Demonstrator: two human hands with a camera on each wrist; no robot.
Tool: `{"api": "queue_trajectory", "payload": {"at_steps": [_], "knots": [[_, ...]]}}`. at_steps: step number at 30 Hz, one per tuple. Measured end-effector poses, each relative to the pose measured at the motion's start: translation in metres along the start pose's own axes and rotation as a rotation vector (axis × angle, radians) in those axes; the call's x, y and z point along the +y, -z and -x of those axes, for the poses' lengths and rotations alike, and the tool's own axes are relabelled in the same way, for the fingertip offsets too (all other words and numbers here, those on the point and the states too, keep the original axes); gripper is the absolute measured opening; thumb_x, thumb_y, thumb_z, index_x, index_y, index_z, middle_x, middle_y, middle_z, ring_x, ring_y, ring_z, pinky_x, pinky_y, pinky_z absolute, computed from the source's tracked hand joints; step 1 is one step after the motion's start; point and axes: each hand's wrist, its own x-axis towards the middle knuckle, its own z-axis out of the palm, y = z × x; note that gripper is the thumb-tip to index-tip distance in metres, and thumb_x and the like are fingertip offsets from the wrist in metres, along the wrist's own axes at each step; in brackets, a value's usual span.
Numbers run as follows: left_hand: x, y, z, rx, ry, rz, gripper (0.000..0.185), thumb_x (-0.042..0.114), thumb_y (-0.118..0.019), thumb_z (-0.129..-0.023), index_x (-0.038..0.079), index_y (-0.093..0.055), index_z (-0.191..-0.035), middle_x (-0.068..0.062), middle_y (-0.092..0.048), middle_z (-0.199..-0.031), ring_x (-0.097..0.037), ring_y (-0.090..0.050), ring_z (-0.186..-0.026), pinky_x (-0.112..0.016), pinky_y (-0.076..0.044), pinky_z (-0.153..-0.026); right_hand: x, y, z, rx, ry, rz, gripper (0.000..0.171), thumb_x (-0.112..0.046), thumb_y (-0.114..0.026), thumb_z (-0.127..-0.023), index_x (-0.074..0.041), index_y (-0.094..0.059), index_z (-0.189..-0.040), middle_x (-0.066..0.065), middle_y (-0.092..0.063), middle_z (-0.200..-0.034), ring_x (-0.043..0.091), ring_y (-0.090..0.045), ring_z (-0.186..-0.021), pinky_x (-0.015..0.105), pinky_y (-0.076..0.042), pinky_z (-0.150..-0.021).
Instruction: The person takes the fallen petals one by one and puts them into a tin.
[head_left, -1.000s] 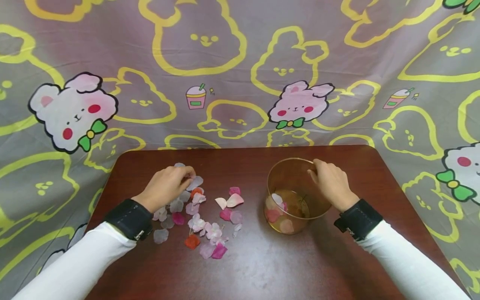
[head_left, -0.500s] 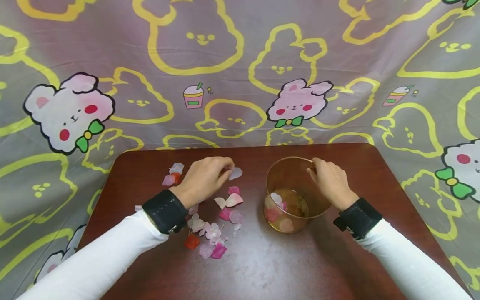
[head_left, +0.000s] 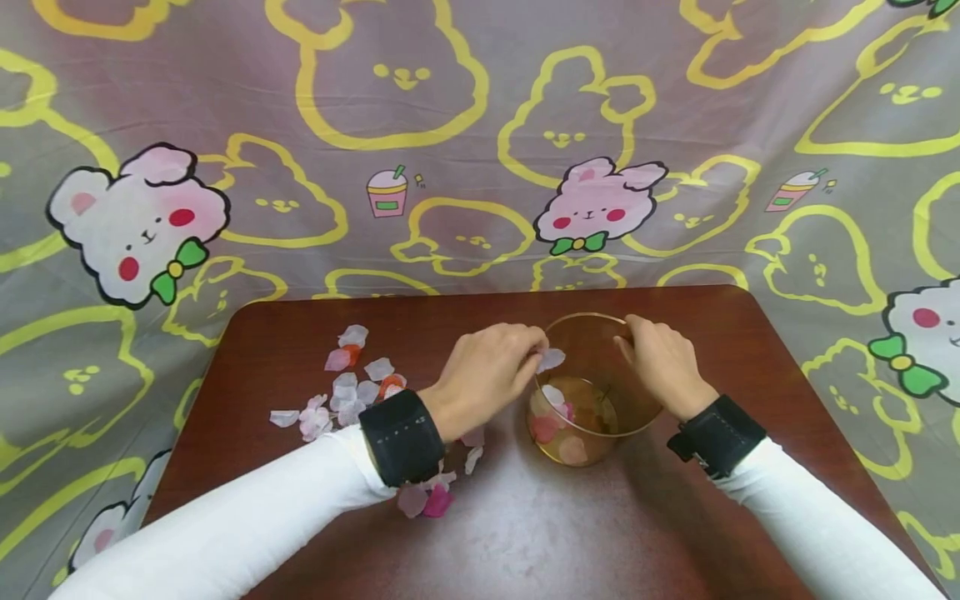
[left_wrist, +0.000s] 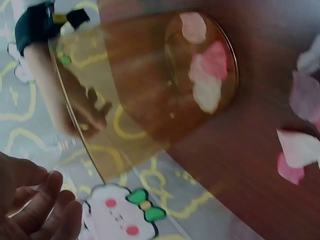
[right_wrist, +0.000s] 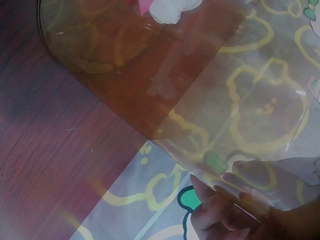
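Observation:
A clear amber container (head_left: 577, 442), round and open at the top, stands on the table with several petals lying in its bottom. My right hand (head_left: 663, 362) grips its rim at the right, thumb on the inside and fingers outside, as the right wrist view shows. At the left rim, my left hand (head_left: 487, 367) pinches a pale whitish petal (head_left: 551, 359) between thumb and fingertips. In the left wrist view the pinching fingers (left_wrist: 50, 185) are just outside the rim. Inside the container lie a pink petal (left_wrist: 215, 61) and paler ones.
Loose petals and small blossoms (head_left: 315, 418) are scattered over the left half of the brown table (head_left: 540, 533), partly hidden under my left forearm. A magenta petal (head_left: 438, 502) lies at the near side. A patterned cloth (head_left: 465, 167) hangs behind the table.
My left hand has moved right from the scattered petals to the container's left rim, bringing a pale petal with it. The right hand and the container have stayed in place.

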Motion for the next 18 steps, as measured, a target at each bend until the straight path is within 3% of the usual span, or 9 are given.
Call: {"api": "queue_trajectory", "payload": {"at_steps": [5, 9, 14, 18], "knots": [[0.015, -0.013, 0.003, -0.029, -0.111, -0.094, 0.007, 0.018, -0.067, -0.096, 0.02, -0.073, -0.1, 0.006, -0.073, -0.089, -0.014, -0.065, -0.086, -0.032, -0.056, -0.063, 0.0, 0.0, 0.0, -0.003, -0.002, -0.001, 0.017, -0.017, -0.065, -0.098, -0.005, -0.06, -0.088, 0.01, -0.059, -0.068, 0.029, -0.059, -0.06, 0.038, -0.041, -0.05], [0.021, -0.022, 0.007, -0.092, -0.173, -0.18, 0.012, 0.013, -0.07, -0.093, 0.021, -0.074, -0.101, 0.007, -0.075, -0.089, -0.014, -0.065, -0.087, -0.03, -0.056, -0.064, -0.001, 0.0, 0.001, -0.006, -0.002, -0.01, 0.016, -0.016, -0.065, -0.098, -0.004, -0.06, -0.088, 0.011, -0.059, -0.069, 0.028, -0.059, -0.06, 0.038, -0.042, -0.05], [0.02, -0.024, 0.01, -0.144, -0.176, -0.169, 0.012, 0.014, -0.065, -0.095, 0.022, -0.075, -0.098, 0.008, -0.075, -0.086, -0.013, -0.065, -0.088, -0.029, -0.054, -0.065, 0.0, 0.0, 0.001, 0.006, 0.002, -0.009, 0.016, -0.017, -0.065, -0.098, -0.005, -0.061, -0.088, 0.012, -0.062, -0.071, 0.03, -0.061, -0.063, 0.042, -0.044, -0.052], [0.013, -0.021, 0.01, -0.126, -0.157, -0.105, 0.016, 0.023, -0.065, -0.096, 0.019, -0.074, -0.109, 0.006, -0.077, -0.102, -0.014, -0.068, -0.099, -0.032, -0.058, -0.071, 0.0, 0.0, 0.0, 0.01, 0.005, -0.004, 0.016, -0.017, -0.065, -0.097, -0.005, -0.061, -0.088, 0.012, -0.062, -0.07, 0.03, -0.061, -0.062, 0.041, -0.044, -0.051]]}}
